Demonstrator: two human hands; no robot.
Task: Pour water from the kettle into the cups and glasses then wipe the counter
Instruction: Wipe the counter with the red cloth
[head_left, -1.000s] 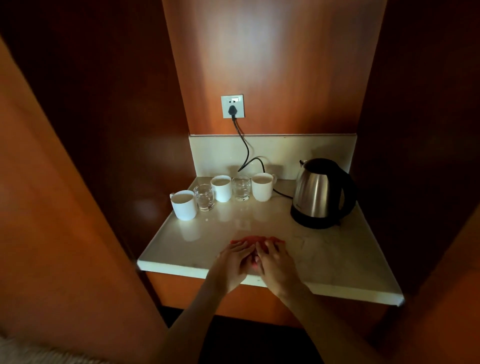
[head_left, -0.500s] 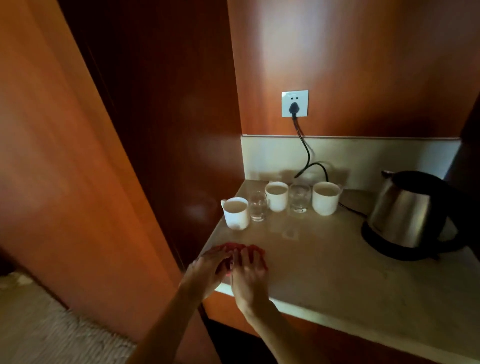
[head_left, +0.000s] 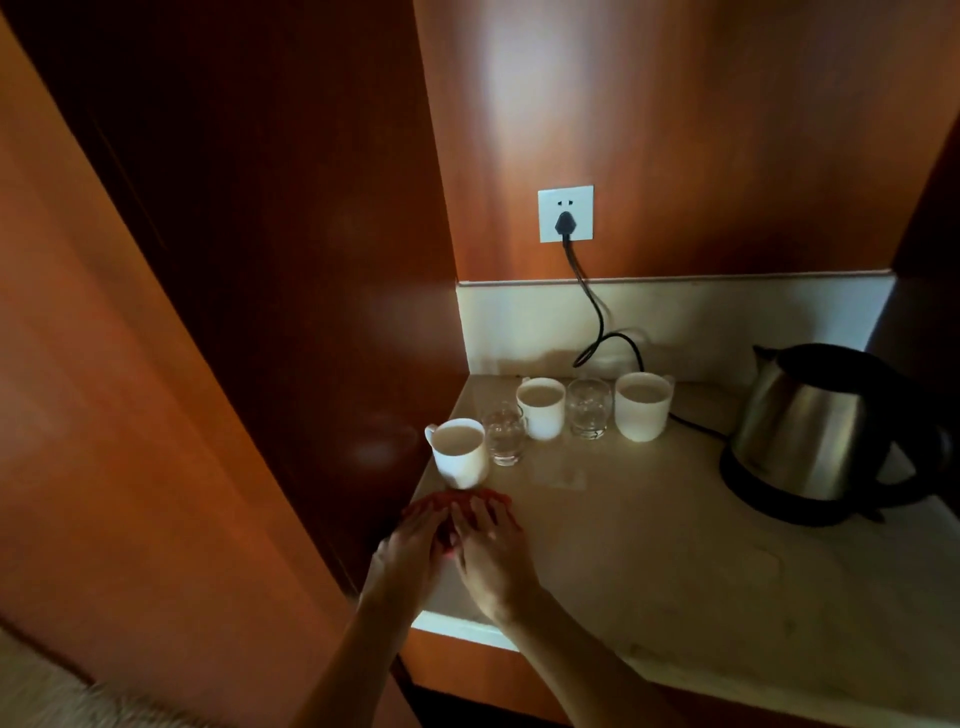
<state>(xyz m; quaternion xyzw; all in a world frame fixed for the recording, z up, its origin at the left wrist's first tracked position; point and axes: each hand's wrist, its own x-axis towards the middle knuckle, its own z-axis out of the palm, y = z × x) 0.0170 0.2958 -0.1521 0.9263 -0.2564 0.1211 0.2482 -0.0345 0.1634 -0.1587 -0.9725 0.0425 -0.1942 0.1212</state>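
On the kettle (head_left: 810, 431), no legible writing.

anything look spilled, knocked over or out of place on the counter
Nothing stands out. The three white cups and two glasses stand upright near the back wall, the kettle sits on its base, and both hands press a red cloth flat on the counter.
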